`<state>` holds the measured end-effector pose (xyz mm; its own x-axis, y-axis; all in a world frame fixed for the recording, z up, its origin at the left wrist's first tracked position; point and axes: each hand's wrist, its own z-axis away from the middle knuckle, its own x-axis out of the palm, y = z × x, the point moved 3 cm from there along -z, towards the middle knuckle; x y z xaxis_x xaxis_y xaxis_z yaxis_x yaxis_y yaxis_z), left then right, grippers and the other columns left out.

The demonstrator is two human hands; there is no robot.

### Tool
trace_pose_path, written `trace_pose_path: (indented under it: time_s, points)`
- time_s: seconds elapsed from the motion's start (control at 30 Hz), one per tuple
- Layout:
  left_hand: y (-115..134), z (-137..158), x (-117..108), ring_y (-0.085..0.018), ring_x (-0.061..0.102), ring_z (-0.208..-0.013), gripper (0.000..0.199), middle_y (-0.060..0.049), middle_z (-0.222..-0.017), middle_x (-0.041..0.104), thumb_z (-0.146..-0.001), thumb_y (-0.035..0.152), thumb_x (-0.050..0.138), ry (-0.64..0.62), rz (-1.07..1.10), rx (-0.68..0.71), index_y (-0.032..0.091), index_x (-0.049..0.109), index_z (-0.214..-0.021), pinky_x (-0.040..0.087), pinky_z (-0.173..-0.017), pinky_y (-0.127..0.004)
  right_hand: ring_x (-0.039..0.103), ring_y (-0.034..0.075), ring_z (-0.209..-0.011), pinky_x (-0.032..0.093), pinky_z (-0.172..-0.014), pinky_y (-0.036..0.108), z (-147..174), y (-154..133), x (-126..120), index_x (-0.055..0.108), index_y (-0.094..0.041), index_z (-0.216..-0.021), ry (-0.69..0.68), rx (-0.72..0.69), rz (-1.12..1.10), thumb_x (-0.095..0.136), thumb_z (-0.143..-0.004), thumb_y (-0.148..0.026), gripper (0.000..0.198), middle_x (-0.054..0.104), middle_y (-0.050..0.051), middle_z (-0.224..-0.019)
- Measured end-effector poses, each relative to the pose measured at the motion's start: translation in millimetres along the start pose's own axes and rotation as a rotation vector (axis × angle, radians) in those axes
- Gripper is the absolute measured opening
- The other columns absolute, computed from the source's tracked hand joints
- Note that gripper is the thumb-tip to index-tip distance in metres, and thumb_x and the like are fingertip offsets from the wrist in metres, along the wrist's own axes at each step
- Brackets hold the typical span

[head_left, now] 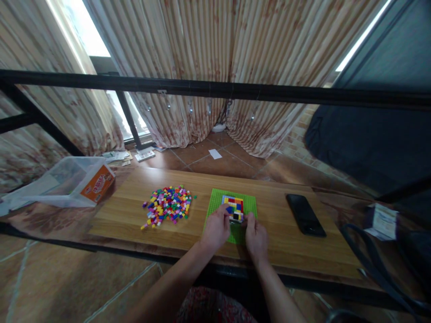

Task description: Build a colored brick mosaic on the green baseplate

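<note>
Loose heap of small multicoloured plastic bricks (167, 205) lies on the wooden tabletop (128, 215), left. Flat green studded baseplate (215, 199) beside it carries a multicoloured brick patch (234, 207). Left hand (215, 229) and right hand (256, 237) pinch its near edge. Black phone (305, 214), right.

Window (88, 36) glare behind curtains (215, 67); edges warped, dim.

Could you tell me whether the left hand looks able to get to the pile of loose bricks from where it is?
Probably yes: the left hand rests on the green baseplate, and only bare wooden board lies between it and the loose bricks.
</note>
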<state>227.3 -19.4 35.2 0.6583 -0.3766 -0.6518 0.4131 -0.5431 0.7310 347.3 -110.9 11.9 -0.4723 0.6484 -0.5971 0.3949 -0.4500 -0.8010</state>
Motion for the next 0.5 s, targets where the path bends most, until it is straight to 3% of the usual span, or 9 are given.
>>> trace_pose_path:
  time_s: [0.13, 0.27, 0.5]
  points:
    - [4, 15, 4, -0.021, 0.064, -0.095, 0.037, -0.009, -0.110, 0.066, -0.092, 0.018, 0.039, -0.034, -0.169, 0.052, 0.020, 0.052, -0.127, 0.053, -0.086, -0.036, 0.065, 0.025, -0.079, 0.042, -0.071, 0.032, 4, 5, 3, 0.072, -0.016, -0.088, 0.033, -0.024, -0.059, 0.022, -0.093, -0.064, 0.070, 0.074, 0.013, -0.086]
    - [7, 30, 20, -0.022, 0.062, -0.099, 0.049, -0.010, -0.112, 0.064, -0.090, 0.016, 0.042, -0.134, -0.322, 0.131, 0.020, 0.043, -0.139, 0.053, -0.087, -0.036, 0.065, 0.025, -0.081, 0.042, -0.073, 0.032, 5, 8, 3, 0.072, -0.016, -0.089, 0.032, -0.022, -0.044, 0.021, -0.094, -0.063, 0.070, 0.074, 0.013, -0.089]
    - [5, 34, 29, -0.023, 0.063, -0.100, 0.055, -0.011, -0.113, 0.066, -0.088, 0.014, 0.043, -0.170, -0.286, 0.075, 0.018, 0.038, -0.142, 0.053, -0.088, -0.036, 0.065, 0.025, -0.082, 0.042, -0.073, 0.032, 5, 9, 4, 0.072, -0.016, -0.091, 0.025, -0.023, -0.029, 0.023, -0.093, -0.062, 0.067, 0.073, 0.013, -0.089]
